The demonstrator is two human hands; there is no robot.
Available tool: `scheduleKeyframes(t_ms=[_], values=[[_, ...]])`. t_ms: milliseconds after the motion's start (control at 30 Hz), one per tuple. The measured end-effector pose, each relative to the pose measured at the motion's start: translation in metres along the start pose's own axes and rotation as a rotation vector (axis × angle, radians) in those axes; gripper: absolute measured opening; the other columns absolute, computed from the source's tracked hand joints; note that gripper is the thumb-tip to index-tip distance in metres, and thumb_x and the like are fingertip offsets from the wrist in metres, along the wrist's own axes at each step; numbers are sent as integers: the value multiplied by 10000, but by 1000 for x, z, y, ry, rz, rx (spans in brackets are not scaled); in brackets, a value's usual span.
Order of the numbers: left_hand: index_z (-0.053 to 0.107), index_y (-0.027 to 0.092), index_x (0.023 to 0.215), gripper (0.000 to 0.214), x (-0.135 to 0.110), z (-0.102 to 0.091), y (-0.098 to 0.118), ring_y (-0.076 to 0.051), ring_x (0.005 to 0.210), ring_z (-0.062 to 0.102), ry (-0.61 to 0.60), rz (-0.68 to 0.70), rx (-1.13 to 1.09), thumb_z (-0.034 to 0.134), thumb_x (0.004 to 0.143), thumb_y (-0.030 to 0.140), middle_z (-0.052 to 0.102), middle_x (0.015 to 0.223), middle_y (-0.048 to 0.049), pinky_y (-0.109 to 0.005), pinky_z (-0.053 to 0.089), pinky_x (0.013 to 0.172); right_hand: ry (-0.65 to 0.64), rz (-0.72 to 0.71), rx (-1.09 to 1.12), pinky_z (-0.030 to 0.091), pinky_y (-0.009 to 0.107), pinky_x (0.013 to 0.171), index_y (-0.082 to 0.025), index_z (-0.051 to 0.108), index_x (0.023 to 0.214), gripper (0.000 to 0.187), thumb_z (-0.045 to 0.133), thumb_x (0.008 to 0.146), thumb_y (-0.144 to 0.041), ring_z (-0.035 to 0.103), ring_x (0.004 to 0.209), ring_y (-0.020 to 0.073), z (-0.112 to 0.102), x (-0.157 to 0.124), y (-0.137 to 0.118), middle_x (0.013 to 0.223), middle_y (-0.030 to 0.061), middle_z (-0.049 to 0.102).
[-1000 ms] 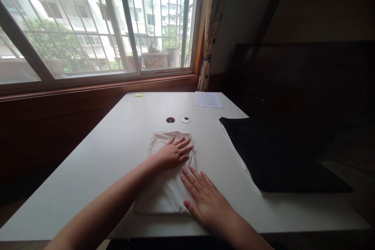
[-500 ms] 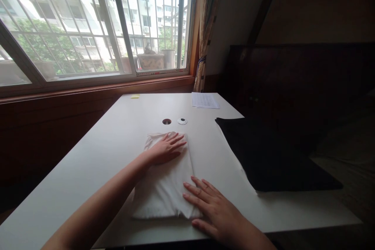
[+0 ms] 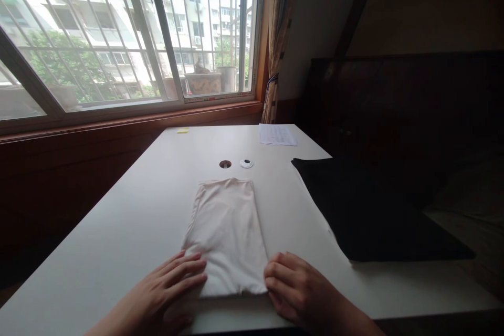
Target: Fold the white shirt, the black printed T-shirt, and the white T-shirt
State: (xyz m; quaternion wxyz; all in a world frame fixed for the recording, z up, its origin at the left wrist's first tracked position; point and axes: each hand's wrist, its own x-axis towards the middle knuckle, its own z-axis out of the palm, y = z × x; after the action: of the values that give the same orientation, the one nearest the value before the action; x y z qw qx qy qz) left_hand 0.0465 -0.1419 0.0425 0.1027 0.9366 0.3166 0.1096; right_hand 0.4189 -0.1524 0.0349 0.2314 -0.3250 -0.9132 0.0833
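A folded white cloth [image 3: 226, 231] lies lengthwise on the white table [image 3: 149, 194], its near end close to the front edge. My left hand [image 3: 169, 283] rests flat at the cloth's near left corner, fingers stretched out and touching its edge. At the near right corner sits my right hand [image 3: 293, 286], its fingers curled against the cloth's edge. I cannot make out whether those fingers pinch the fabric.
A black cloth [image 3: 370, 210] covers the table's right side. A sheet of paper [image 3: 276, 135] and a small yellow note [image 3: 182, 130] lie near the window. A cable hole [image 3: 225, 164] and its round cap [image 3: 246, 163] sit just beyond the white cloth.
My left hand has come back from the cloth's far end to its near left corner. The right hand has shifted to the near right corner and curled its fingers.
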Motion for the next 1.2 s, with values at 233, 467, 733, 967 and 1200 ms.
scheduleKeyframes(t_ms=[233, 467, 733, 967, 1200], values=[[517, 238, 1479, 539, -4, 24, -1, -205, 1255, 660, 234, 29, 310, 529, 956, 108, 654, 1424, -29, -330, 548, 1081, 222, -69, 195, 578, 309, 938, -222, 557, 1099, 335, 532, 854, 6, 677, 1138, 207, -18, 18, 0, 1076, 74, 689], [667, 251, 1209, 371, 17, 3, 25, -170, 927, 769, 533, -57, 158, 507, 932, 62, 794, 1065, -26, -242, 628, 792, 362, 80, 447, 591, 371, 1004, -288, 512, 1151, 305, 537, 961, -51, 690, 1198, 206, -27, 16, 8, 1160, 22, 734], [741, 262, 994, 154, 40, -96, 57, -128, 626, 697, 787, -177, -195, 668, 893, 172, 763, 813, 20, -185, 549, 566, 845, 22, 617, 664, 375, 716, -285, 484, 1139, 243, 642, 981, -189, 780, 873, 224, -96, 55, -13, 944, 12, 779], [713, 199, 948, 182, 91, -141, 50, -94, 487, 498, 856, -302, -716, 727, 884, 369, 588, 620, 40, -189, 400, 430, 1018, 181, 586, 534, 268, 570, -305, 494, 1135, 279, 693, 944, -345, 690, 735, 171, -143, 113, 3, 891, 3, 718], [655, 176, 1056, 358, 148, -86, -64, -127, 516, 557, 611, -437, -640, 618, 896, 495, 658, 717, 3, -235, 453, 463, 754, 471, 407, 541, 310, 694, -238, 497, 1157, 269, 575, 955, -397, 683, 748, 181, -75, 149, 122, 900, 11, 730]])
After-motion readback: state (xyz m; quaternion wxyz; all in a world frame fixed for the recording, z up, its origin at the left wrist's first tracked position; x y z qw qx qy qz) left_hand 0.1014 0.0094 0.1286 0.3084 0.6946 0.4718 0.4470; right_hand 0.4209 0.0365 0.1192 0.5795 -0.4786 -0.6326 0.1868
